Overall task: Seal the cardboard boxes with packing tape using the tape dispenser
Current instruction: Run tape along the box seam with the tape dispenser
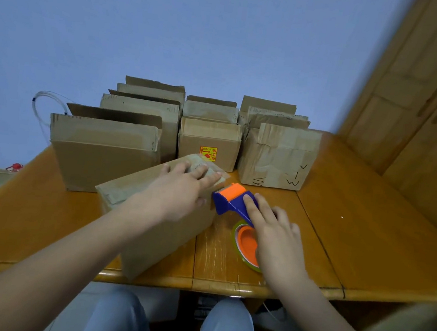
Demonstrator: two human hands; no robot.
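Tape dispenser point(228, 203) lies just right of the box point(156, 226); our right hand point(277, 234) drapes over it, fingers loose. Left hand point(181, 191) presses flat on the box; ease off and we risk it popping open.

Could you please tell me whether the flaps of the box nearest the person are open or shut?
Shut: on the box the top flaps lie flat under the left hand; none stands up.

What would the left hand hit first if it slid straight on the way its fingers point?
Probably the pen-marked box at the back right, once the left hand clears the near box it lies on; depth is unclear, so the sticker box is possible.
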